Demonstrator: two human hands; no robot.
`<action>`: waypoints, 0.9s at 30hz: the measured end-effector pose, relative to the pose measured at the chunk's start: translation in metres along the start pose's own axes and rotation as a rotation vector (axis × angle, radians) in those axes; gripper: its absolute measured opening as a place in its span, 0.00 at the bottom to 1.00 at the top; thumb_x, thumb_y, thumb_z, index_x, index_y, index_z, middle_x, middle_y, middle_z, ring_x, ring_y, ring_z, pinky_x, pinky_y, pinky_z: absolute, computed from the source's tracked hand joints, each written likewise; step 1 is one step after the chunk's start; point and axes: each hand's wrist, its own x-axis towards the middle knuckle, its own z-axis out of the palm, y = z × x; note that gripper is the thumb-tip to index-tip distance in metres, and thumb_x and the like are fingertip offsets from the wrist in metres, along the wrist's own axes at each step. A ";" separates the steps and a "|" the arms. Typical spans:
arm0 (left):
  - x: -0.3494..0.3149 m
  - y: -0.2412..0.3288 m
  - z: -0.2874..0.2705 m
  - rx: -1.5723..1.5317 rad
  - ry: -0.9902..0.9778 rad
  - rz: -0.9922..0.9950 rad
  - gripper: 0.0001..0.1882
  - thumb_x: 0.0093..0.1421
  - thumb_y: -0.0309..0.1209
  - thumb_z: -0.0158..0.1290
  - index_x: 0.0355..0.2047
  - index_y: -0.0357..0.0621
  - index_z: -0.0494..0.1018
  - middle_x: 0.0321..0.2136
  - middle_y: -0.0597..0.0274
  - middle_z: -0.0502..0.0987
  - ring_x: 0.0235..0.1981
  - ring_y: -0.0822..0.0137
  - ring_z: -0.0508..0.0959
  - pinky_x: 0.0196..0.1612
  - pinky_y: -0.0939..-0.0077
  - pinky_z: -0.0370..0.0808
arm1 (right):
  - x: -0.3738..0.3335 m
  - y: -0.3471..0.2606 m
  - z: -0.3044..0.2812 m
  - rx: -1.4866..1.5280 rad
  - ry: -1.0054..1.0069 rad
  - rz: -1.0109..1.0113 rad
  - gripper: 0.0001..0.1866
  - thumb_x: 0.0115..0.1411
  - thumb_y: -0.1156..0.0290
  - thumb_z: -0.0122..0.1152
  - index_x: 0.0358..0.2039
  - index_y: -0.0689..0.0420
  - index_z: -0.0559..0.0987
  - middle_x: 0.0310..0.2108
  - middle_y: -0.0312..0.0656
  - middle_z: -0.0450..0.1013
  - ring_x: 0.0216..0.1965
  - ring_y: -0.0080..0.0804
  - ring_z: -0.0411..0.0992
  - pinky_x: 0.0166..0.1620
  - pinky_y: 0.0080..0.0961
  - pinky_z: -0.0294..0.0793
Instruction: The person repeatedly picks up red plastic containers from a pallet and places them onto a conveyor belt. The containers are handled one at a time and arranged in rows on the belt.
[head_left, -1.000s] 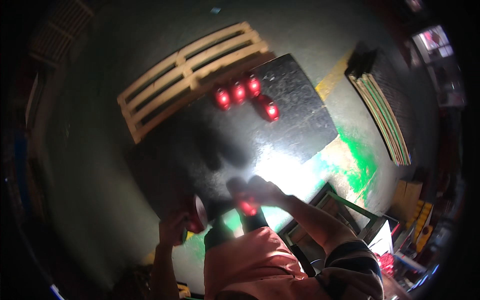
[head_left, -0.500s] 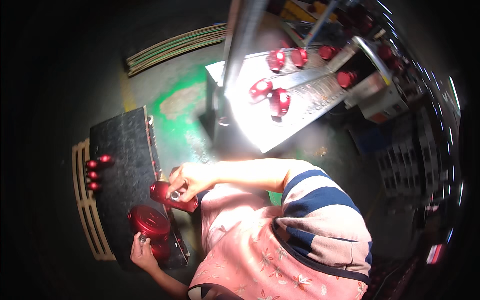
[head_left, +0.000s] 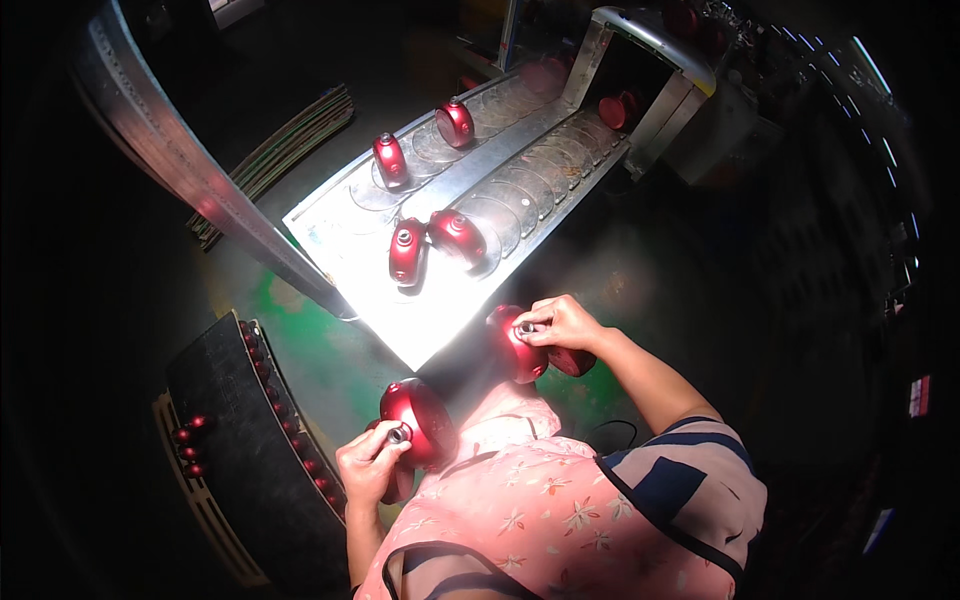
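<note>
My left hand (head_left: 368, 466) is closed on the silver neck of a glossy red round flask (head_left: 422, 418). Part of a second red body shows below it, and how that one is held is hidden. With fingers pinched on its neck, my right hand (head_left: 562, 325) holds another red round flask (head_left: 512, 352). A further red body (head_left: 571, 362) hangs beneath that hand. Both hands are in front of my pink apron, close to the near corner of a brightly lit conveyor (head_left: 412, 335). Two similar flasks, one on the left (head_left: 405, 255) and one beside it (head_left: 457, 240), stand on this end.
More flasks stand farther up the conveyor (head_left: 390, 165), which runs into a metal-framed opening (head_left: 655, 45). A metal post (head_left: 185, 160) rises at its left. Lower left is a black-topped stack (head_left: 235, 430) with small red pieces on a wooden pallet (head_left: 215, 530). Flat boards (head_left: 270, 160) lie behind.
My body has turned from the black stack toward the conveyor. Both hands have brought red flasks away from the stack; the right hand has moved rightward and the left is raised.
</note>
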 end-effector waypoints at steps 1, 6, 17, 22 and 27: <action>0.031 0.018 0.024 0.062 -0.077 0.020 0.14 0.48 0.17 0.63 0.38 0.35 0.81 0.24 0.65 0.78 0.25 0.78 0.74 0.31 0.83 0.71 | 0.003 0.016 -0.033 0.026 0.063 0.012 0.16 0.49 0.69 0.67 0.40 0.54 0.84 0.25 0.42 0.74 0.27 0.31 0.72 0.34 0.27 0.72; 0.175 0.093 0.170 -0.271 -0.083 -0.104 0.17 0.50 0.14 0.60 0.42 0.33 0.80 0.24 0.69 0.76 0.24 0.79 0.72 0.28 0.86 0.69 | 0.053 0.095 -0.201 0.049 0.296 -0.019 0.16 0.47 0.74 0.68 0.40 0.56 0.85 0.19 0.33 0.66 0.21 0.19 0.63 0.27 0.20 0.63; 0.453 0.095 0.428 -0.009 0.004 -0.201 0.16 0.55 0.26 0.63 0.45 0.38 0.80 0.29 0.71 0.80 0.29 0.81 0.72 0.36 0.83 0.71 | 0.243 0.260 -0.385 -0.136 0.129 -0.237 0.17 0.46 0.70 0.68 0.39 0.54 0.85 0.20 0.41 0.70 0.22 0.31 0.68 0.33 0.27 0.71; 0.504 0.055 0.460 0.105 -0.014 -0.254 0.18 0.54 0.27 0.65 0.46 0.37 0.80 0.31 0.65 0.83 0.31 0.79 0.75 0.40 0.80 0.73 | 0.293 0.296 -0.385 -0.091 0.010 -0.247 0.15 0.46 0.67 0.67 0.36 0.56 0.85 0.17 0.47 0.72 0.24 0.42 0.72 0.57 0.33 0.71; 0.513 0.045 0.480 0.186 0.000 -0.190 0.21 0.54 0.28 0.65 0.49 0.40 0.79 0.26 0.68 0.79 0.27 0.79 0.71 0.35 0.81 0.71 | 0.306 0.331 -0.390 -0.067 -0.010 -0.230 0.16 0.50 0.63 0.70 0.40 0.53 0.85 0.20 0.42 0.73 0.23 0.33 0.71 0.46 0.28 0.74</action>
